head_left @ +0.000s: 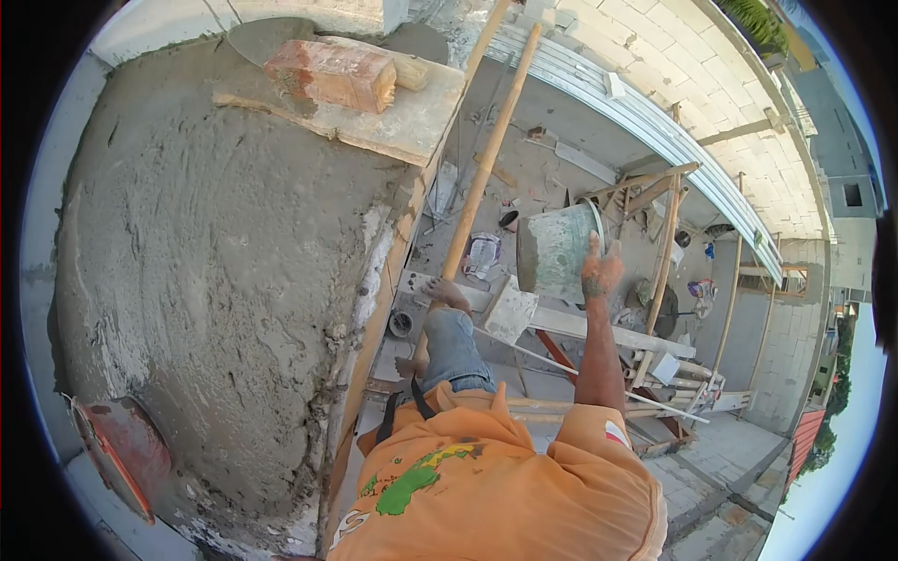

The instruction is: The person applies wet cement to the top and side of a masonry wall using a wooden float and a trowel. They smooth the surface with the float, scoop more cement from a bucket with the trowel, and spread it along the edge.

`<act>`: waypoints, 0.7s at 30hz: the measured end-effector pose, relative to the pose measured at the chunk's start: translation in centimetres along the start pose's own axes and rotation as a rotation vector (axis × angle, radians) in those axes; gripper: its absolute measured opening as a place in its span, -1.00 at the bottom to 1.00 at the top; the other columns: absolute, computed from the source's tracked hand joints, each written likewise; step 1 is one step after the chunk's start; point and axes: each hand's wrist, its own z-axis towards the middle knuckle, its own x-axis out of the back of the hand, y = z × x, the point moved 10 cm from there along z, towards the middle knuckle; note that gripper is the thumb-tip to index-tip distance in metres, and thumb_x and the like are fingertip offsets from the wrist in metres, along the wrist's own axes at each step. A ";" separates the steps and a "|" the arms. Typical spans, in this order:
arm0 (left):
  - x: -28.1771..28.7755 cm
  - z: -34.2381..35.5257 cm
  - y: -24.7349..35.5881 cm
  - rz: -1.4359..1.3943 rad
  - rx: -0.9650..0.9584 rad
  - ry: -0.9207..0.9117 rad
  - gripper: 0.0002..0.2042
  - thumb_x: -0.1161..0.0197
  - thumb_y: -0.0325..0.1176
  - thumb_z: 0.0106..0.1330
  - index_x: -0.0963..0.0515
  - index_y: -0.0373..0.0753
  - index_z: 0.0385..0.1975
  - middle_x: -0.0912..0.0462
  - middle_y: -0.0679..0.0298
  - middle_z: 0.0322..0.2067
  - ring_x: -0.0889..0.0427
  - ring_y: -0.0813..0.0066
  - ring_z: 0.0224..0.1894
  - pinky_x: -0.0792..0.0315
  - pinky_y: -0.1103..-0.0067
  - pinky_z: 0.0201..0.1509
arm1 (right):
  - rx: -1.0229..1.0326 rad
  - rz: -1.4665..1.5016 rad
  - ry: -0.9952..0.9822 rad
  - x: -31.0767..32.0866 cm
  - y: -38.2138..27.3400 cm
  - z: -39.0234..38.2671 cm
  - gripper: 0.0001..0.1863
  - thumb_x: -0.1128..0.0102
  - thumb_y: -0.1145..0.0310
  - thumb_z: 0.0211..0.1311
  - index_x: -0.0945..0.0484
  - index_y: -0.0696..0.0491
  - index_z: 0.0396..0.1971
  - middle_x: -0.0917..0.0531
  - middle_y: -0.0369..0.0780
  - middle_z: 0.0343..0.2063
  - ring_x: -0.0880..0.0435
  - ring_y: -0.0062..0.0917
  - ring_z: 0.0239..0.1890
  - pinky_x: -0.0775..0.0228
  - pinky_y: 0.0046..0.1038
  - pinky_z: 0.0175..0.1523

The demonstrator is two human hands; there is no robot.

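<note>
My right hand is raised at the right, fingers closed on the rim or handle of a tilted, greenish, mortar-smeared bucket, held out over the lower level. My left hand is out of view. A bare foot rests by an upright-looking bamboo pole below me. To the left spreads wet grey mortar within a timber-edged slab. A reddish block lies on a board at its far end, and a red, mortar-coated tool or container sits at the lower left.
Beams and planks cross beneath me over a drop to a debris-strewn floor. Bamboo scaffold posts stand at the right, with long metal channels along a pale block wall.
</note>
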 end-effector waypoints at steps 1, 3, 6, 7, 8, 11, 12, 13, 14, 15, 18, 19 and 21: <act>0.2 0.1 -0.3 0.011 0.009 -0.001 -0.34 0.04 -0.06 0.52 -0.01 -0.45 0.40 -0.21 -0.18 0.32 -0.21 0.13 0.39 -0.13 0.29 0.42 | -0.032 -0.028 -0.017 -1.9 1.4 -0.8 -0.39 -0.14 -0.16 0.26 -0.59 0.22 -0.26 -0.64 0.16 -0.42 -0.64 0.11 -0.31 -0.46 -0.04 -0.22; 1.9 -0.3 -1.5 0.040 0.043 0.019 -0.34 0.05 -0.06 0.52 -0.01 -0.46 0.40 -0.20 -0.18 0.33 -0.20 0.12 0.40 -0.12 0.29 0.43 | -0.091 -0.026 -0.141 -6.1 4.1 -1.2 -0.36 -0.15 -0.18 0.24 -0.59 0.24 -0.23 -0.65 0.17 -0.36 -0.64 0.12 -0.25 -0.46 -0.04 -0.18; -0.7 1.5 0.8 0.034 0.029 0.006 -0.34 0.06 -0.07 0.52 -0.01 -0.47 0.39 -0.19 -0.18 0.34 -0.19 0.11 0.40 -0.11 0.29 0.44 | -0.173 0.004 -0.145 -8.2 11.9 0.6 -0.36 -0.17 -0.18 0.23 -0.61 0.22 -0.19 -0.67 0.13 -0.34 -0.65 0.10 -0.22 -0.48 -0.05 -0.14; -0.9 1.7 0.8 0.034 0.036 0.003 -0.34 0.06 -0.07 0.52 -0.01 -0.47 0.39 -0.18 -0.17 0.34 -0.18 0.10 0.40 -0.10 0.28 0.44 | -0.221 -0.090 -0.127 -8.9 15.2 1.6 -0.37 -0.17 -0.18 0.22 -0.61 0.19 -0.17 -0.68 0.11 -0.32 -0.66 0.07 -0.21 -0.50 -0.06 -0.13; 0.3 0.5 -0.3 0.063 0.057 0.004 -0.34 0.06 -0.07 0.52 -0.01 -0.47 0.39 -0.18 -0.17 0.34 -0.18 0.10 0.41 -0.10 0.28 0.44 | -0.257 -0.207 -0.121 -7.9 16.8 1.8 -0.37 -0.18 -0.19 0.21 -0.62 0.17 -0.15 -0.69 0.09 -0.31 -0.68 0.04 -0.20 -0.51 -0.07 -0.13; 1.1 -0.9 -0.6 0.114 0.066 -0.002 -0.34 0.07 -0.07 0.53 -0.01 -0.48 0.39 -0.17 -0.17 0.35 -0.17 0.08 0.41 -0.09 0.28 0.45 | -0.296 -0.391 -0.093 -5.1 18.1 5.2 -0.40 -0.20 -0.20 0.18 -0.64 0.10 -0.16 -0.69 0.08 -0.29 -0.70 -0.05 -0.18 -0.54 -0.09 -0.15; 1.0 -1.0 -0.5 0.122 0.060 -0.012 -0.34 0.07 -0.07 0.53 -0.01 -0.48 0.39 -0.16 -0.17 0.35 -0.16 0.07 0.41 -0.08 0.28 0.45 | -0.362 -0.431 -0.086 -3.9 20.4 6.7 -0.42 -0.20 -0.19 0.18 -0.64 0.09 -0.20 -0.69 0.06 -0.30 -0.70 -0.07 -0.19 -0.54 -0.09 -0.17; 0.7 -0.9 -0.1 0.119 0.054 -0.018 -0.34 0.07 -0.07 0.53 -0.01 -0.49 0.39 -0.16 -0.17 0.35 -0.16 0.07 0.41 -0.08 0.27 0.45 | -0.428 -0.462 -0.078 -2.6 22.7 8.3 -0.44 -0.21 -0.19 0.17 -0.64 0.07 -0.23 -0.69 0.05 -0.30 -0.70 -0.09 -0.20 -0.55 -0.09 -0.19; 0.6 -0.9 0.2 0.121 0.048 -0.017 -0.35 0.08 -0.07 0.53 -0.01 -0.49 0.39 -0.15 -0.17 0.36 -0.15 0.06 0.42 -0.07 0.27 0.46 | -0.438 -0.468 -0.079 -1.7 23.7 9.3 -0.44 -0.21 -0.19 0.17 -0.64 0.07 -0.23 -0.69 0.05 -0.30 -0.70 -0.09 -0.20 -0.55 -0.09 -0.19; 0.9 -1.0 0.3 0.129 0.047 -0.016 -0.35 0.08 -0.07 0.53 -0.01 -0.49 0.38 -0.15 -0.17 0.36 -0.15 0.06 0.42 -0.07 0.27 0.46 | -0.466 -0.479 -0.018 -0.2 23.9 10.3 -0.46 -0.21 -0.17 0.18 -0.63 0.08 -0.26 -0.69 0.03 -0.32 -0.70 -0.10 -0.22 -0.55 -0.09 -0.21; 1.8 -1.0 -0.6 0.139 0.070 -0.012 -0.35 0.09 -0.07 0.53 -0.01 -0.50 0.38 -0.13 -0.17 0.37 -0.14 0.04 0.42 -0.05 0.27 0.47 | -0.248 -0.522 0.147 0.8 23.8 11.8 -0.53 -0.20 -0.05 0.18 -0.60 0.14 -0.36 -0.64 0.01 -0.47 -0.67 -0.07 -0.39 -0.50 -0.09 -0.32; 2.0 -1.1 -1.1 0.140 0.082 -0.017 -0.35 0.09 -0.07 0.53 -0.01 -0.50 0.38 -0.13 -0.16 0.37 -0.14 0.04 0.43 -0.05 0.26 0.47 | -0.007 -0.544 0.255 0.7 21.8 11.7 -0.58 -0.19 0.05 0.17 -0.57 0.19 -0.43 -0.61 0.01 -0.61 -0.63 -0.04 -0.54 -0.45 -0.08 -0.42; 3.8 -1.1 -2.6 0.120 0.125 -0.012 -0.35 0.09 -0.07 0.54 -0.01 -0.51 0.38 -0.12 -0.16 0.38 -0.13 0.02 0.43 -0.04 0.26 0.47 | 0.047 -0.353 0.273 -1.4 19.8 9.9 -0.63 -0.18 0.12 0.12 -0.52 0.16 -0.58 -0.51 -0.07 -0.75 -0.51 -0.11 -0.71 -0.32 -0.13 -0.58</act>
